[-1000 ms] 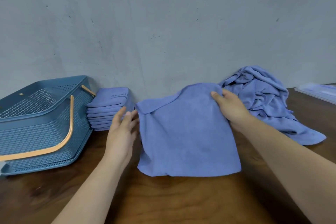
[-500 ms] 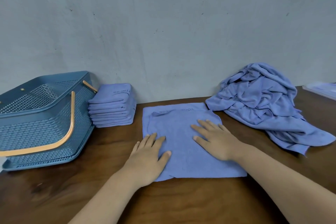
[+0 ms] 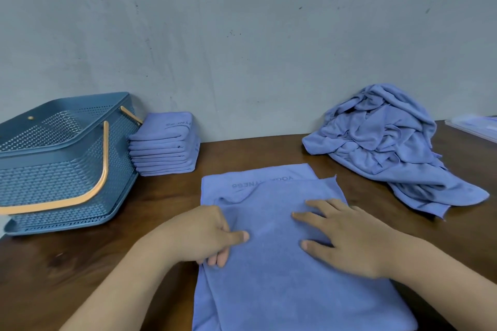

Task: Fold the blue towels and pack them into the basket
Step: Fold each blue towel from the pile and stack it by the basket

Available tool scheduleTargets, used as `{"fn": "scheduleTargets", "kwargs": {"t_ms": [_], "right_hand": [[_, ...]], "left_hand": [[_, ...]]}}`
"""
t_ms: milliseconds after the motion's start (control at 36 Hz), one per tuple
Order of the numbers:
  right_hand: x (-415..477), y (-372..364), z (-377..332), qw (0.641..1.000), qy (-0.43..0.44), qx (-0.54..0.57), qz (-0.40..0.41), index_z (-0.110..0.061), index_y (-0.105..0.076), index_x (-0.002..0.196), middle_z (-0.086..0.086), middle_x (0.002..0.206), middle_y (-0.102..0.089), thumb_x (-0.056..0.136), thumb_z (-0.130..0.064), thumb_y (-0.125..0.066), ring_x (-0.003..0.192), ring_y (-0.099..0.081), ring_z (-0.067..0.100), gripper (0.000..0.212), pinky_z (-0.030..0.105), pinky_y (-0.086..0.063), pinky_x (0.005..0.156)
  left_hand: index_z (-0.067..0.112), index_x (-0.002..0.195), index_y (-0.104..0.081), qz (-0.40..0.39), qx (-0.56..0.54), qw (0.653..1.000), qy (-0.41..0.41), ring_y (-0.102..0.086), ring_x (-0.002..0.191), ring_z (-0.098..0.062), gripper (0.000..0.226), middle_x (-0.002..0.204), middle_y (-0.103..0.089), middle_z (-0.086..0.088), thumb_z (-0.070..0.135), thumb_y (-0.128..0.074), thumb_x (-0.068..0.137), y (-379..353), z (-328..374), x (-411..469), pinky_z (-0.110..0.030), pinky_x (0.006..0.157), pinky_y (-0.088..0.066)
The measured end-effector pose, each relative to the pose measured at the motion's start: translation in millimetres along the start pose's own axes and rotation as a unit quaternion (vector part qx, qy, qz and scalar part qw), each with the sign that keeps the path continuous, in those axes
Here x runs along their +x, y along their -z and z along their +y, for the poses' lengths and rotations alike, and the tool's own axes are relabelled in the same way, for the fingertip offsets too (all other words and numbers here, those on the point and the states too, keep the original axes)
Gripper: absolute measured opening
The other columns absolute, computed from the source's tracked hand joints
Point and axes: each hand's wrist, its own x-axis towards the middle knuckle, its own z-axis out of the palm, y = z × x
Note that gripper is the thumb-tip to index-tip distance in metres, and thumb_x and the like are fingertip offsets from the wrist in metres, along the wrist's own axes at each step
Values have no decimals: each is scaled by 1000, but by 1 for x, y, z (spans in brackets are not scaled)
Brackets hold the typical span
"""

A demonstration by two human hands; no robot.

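Your dark wooden table fills the bottom of the frame, with the half-folded towel at lower centre. The blue basket stands at the left edge, the heap of unfolded towels at the right, and the folded stack just beside the basket. Your right hand lies flat on the towel, fingers spread. Your left hand pinches its left edge with curled fingers.

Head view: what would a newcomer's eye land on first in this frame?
First, two hands at centre on a blue towel spread on the wooden table: the left hand pinches its left edge, while the right hand lies flat on it. Next come the rumpled heap of towels at the back right, and the neat stack of folded towels beside the blue basket on the left.
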Motion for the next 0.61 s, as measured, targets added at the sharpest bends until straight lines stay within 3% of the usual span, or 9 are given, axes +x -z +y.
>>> {"fn": "scheduleTargets", "kwargs": {"t_ms": [83,139,250,306,361,417,472,528,611], "right_hand": [[-2,21,-2,999,17,3,-33,-56,-34,148,-18,147,-37,96,-76,-42,134,-38,10,56,38,-42,108],[7,38,3,998,30,30,-53,-54,-49,135,-22,132,-47,95,-71,-51,121,-47,4,43,36,-44,105],[44,50,27,979,36,192,49,-43,-72,102,-21,101,-72,98,-48,-66,94,-66,0,10,32,-56,91],[63,39,45,960,-3,246,137,-39,-73,100,-16,94,-72,97,-37,-69,90,-66,3,5,34,-57,89],[76,21,64,949,-64,209,227,-39,-69,97,-17,95,-67,93,-39,-70,91,-63,4,4,40,-56,87],[78,5,75,946,-125,163,252,-38,-63,89,-18,92,-61,89,-56,-67,91,-60,5,19,40,-55,84],[74,-3,79,948,-161,147,232,-35,-60,85,-17,88,-59,88,-72,-63,88,-58,7,37,35,-51,77],[70,-5,80,947,-187,157,210,-30,-60,82,-16,85,-62,87,-77,-62,83,-59,6,47,31,-47,70],[70,0,82,940,-201,225,163,-23,-59,75,-13,71,-63,89,-56,-65,72,-60,11,36,35,-47,68]], "left_hand": [[12,72,-80,-32,-16,999,-4,-55,48,-13,70,67,-75,-2,72,-53,98,3,-1,-4,-26,70,-54],[13,69,-78,0,-56,998,-20,-55,48,-13,66,64,-73,-3,68,-57,99,3,-2,-1,-27,66,-53],[21,78,-72,221,-93,965,-102,-52,57,-5,32,65,-64,7,44,-68,100,-10,-17,24,-34,63,-50],[36,101,-68,312,-36,941,-123,-60,84,-3,6,89,-65,17,33,-70,97,-17,-27,35,-33,78,-54],[40,131,-57,305,0,944,-128,-53,118,0,41,124,-58,29,27,-67,94,-23,-39,45,-30,101,-48],[36,147,-49,276,-3,957,-91,-45,132,-3,55,142,-48,30,28,-62,94,-24,-42,49,-32,114,-40],[36,141,-56,274,-16,958,-80,-46,129,-3,48,139,-53,28,31,-58,93,-25,-47,57,-33,115,-40],[40,120,-66,287,-32,954,-76,-51,118,1,31,125,-61,28,24,-60,95,-27,-48,61,-29,107,-44],[37,96,-68,331,-78,937,-77,-56,103,-1,15,103,-65,25,24,-62,102,-26,-44,66,-22,88,-45]]}}
